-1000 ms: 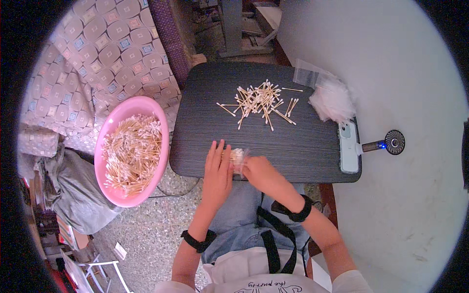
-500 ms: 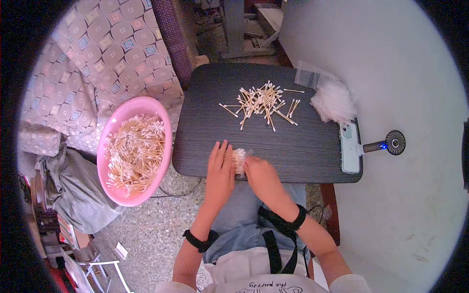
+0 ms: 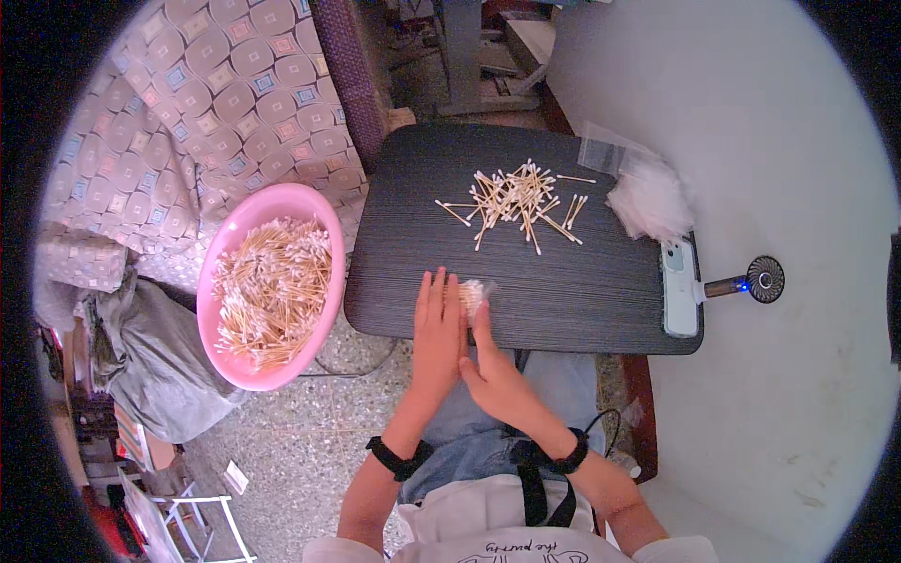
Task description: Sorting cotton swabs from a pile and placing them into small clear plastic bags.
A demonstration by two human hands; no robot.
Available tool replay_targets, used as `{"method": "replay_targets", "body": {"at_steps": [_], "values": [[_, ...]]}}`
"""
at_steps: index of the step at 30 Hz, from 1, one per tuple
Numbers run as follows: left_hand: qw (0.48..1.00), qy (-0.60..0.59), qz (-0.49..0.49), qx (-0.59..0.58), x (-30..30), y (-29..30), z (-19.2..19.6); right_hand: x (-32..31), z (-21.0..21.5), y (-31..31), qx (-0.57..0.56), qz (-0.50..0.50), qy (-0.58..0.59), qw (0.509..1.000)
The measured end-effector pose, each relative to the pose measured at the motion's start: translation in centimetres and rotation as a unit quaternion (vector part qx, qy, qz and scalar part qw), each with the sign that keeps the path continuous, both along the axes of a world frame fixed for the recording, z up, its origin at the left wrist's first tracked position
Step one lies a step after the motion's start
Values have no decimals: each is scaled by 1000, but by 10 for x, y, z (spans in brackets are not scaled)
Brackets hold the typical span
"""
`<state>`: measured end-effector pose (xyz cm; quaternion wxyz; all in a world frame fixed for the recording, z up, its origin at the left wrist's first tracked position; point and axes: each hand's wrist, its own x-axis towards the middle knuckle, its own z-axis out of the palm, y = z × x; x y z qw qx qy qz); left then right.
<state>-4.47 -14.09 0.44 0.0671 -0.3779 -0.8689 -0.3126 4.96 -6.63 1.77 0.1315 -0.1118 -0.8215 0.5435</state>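
So your left hand (image 3: 436,328) is out straight, fingers side by side and laid over the left part of the clear bag of cotton swabs (image 3: 474,296), not curled round it. Your right hand (image 3: 504,380) comes in just beside it, one digit stretched up to the bag's right end; I can't tell whether you're pinching the plastic there, since part of that hand is hidden. The bag lies near the edge of the dark table (image 3: 582,300) closest to you, white swab tips showing between your hands.

Further across the tabletop there's a loose pile of swabs (image 3: 519,195), sticks crossing every which way (a few strays sit off to its sides). Near the far right corner you've got a heap of clear plastic bags (image 3: 649,199), and below that a pale phone (image 3: 679,296) lies along the right edge. A small dark fan (image 3: 766,280) sticks out past that edge, with a blue light glowing on it.

Over on your left, just beside the table, a pink tub (image 3: 246,373) holds a big mass of swabs. Behind it is patterned fabric (image 3: 235,103), and a grey sheet (image 3: 169,371) is bunched up farther left.
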Motion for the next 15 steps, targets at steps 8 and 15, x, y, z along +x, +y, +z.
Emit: {"method": "replay_targets", "body": {"at_steps": [8,15], "values": [[995,-83,-36,43,-4,-12,26,4,6,33,-205,-99,18,973],[909,-384,-102,124,-8,1,36,-3,45,62,51,-107,190,975]]}}
